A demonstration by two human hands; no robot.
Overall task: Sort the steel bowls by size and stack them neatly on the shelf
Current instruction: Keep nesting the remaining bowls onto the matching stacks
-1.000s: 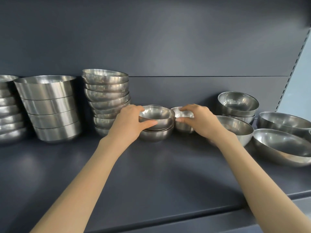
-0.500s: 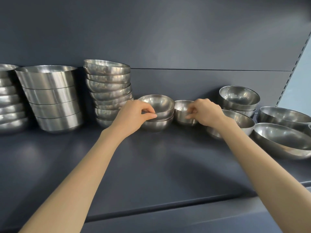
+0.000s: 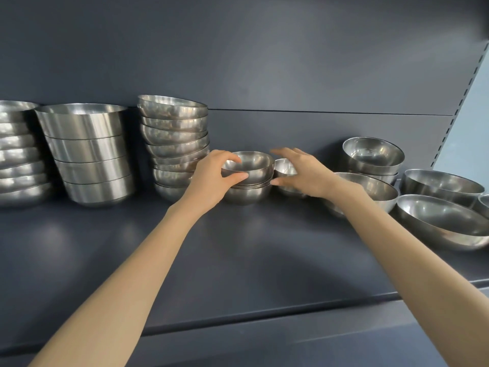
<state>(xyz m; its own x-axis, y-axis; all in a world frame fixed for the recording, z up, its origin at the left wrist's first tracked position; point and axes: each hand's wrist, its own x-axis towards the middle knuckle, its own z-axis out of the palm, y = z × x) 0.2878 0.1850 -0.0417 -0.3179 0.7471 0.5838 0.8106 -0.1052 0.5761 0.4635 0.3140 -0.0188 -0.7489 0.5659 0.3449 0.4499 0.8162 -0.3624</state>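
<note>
**Q:** At mid-shelf, what does each hand do?

**A:** Left hand (image 3: 211,178) pinches the near rim of the top small bowl (image 3: 250,165), thumb outside and fingers hooked over the rim. That bowl sits nested on a short small-bowl stack (image 3: 247,193) standing on the dark shelf (image 3: 238,260). Right hand (image 3: 304,172) is spread apart, fingers splayed and gripping nothing, hovering over the tiny bowl (image 3: 284,168) just right of the stack; whether a fingertip touches it cannot be told.

**Q:** Where are the other bowls?

**A:** Left of the stack stands a tall leaning stack (image 3: 174,144), then a stack of straight-sided bowls (image 3: 90,152), and a further stack (image 3: 18,154) at the frame's edge. Right of the hands lie unsorted wider bowls (image 3: 439,218), with a nested pair (image 3: 373,157) behind.

**Q:** How should the step in hand be done well?

**A:** Judged from the pose, the top bowl is being seated or straightened. Steady the lower bowls with the free hand, level the rim before letting go, and keep the elbow clear of the leaning stack, which looks liable to slide. The tiny bowl appears smaller than these, so it likely belongs on top or apart.
</note>
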